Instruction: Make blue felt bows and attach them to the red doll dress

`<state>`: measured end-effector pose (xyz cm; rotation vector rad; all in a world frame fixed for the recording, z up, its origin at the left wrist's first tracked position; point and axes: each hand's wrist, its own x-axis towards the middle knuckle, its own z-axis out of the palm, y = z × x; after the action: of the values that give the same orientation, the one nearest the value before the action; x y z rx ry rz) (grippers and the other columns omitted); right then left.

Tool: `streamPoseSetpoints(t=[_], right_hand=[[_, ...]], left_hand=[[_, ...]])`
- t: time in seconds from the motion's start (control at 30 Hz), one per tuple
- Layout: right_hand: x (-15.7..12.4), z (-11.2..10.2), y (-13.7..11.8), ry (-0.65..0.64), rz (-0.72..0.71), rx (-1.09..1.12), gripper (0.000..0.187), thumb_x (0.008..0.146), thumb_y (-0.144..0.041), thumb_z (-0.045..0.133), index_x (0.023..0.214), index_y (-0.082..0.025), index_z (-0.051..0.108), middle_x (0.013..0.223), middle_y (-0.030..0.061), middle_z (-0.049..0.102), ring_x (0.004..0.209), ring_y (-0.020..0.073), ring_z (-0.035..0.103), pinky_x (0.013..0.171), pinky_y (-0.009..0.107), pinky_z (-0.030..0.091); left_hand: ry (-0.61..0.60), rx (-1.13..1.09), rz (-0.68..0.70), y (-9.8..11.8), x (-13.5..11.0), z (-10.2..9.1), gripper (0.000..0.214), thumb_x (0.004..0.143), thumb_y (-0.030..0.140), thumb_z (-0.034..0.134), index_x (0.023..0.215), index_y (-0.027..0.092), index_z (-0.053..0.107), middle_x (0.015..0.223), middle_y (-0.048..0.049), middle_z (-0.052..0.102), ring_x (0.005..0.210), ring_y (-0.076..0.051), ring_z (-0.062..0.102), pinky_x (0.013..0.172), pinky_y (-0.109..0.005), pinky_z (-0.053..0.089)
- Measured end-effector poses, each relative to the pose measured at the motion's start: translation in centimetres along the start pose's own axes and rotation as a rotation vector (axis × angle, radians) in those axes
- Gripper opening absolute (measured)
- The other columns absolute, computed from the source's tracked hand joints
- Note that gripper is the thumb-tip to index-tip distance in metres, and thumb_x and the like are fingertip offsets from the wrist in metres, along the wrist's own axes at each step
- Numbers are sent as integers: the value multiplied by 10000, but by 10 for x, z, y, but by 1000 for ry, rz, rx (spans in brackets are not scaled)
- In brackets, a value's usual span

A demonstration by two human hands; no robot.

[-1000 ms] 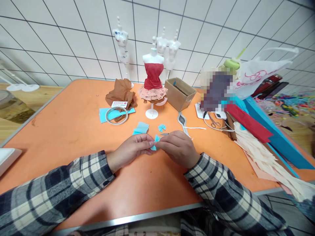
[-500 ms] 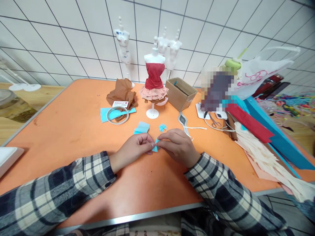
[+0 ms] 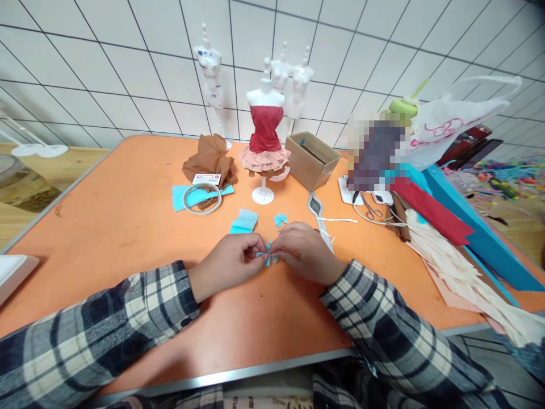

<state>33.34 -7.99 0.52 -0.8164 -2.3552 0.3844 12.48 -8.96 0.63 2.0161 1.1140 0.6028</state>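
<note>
Between my fingertips is a small blue crepe-paper bow, fanned out and partly covered by the fingers. My left hand pinches its left side, thumb against forefinger. From the other side my right hand is closed on it too. Just beyond the hands lies another small blue paper bow. A folded piece of blue paper rests behind my left hand. Farther back stands a miniature dress form in a red top and a ruffled pink skirt.
Rolls of tape lie on blue paper beside crumpled brown paper. A cardboard box stands right of the dress form. Scissors, a cable and cream paper strips occupy the right side. Several white mannequins line the wall.
The blue paper between my fingers now fans out more widely. My right fingers have curled in closer around it. The view has shifted slightly.
</note>
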Motion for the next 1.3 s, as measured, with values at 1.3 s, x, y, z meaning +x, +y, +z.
streamPoseSetpoints(t=[1.3], right_hand=[[-1,3,-2,179,-153,17,93,923,-238,586,877,-238,666,975,17,740,889,160,648,854,334,482]], left_hand=[[44,-45,60,6,0,-6,119,816,232,573,744,171,645,733,2,687,693,-140,621,674,-240,473]])
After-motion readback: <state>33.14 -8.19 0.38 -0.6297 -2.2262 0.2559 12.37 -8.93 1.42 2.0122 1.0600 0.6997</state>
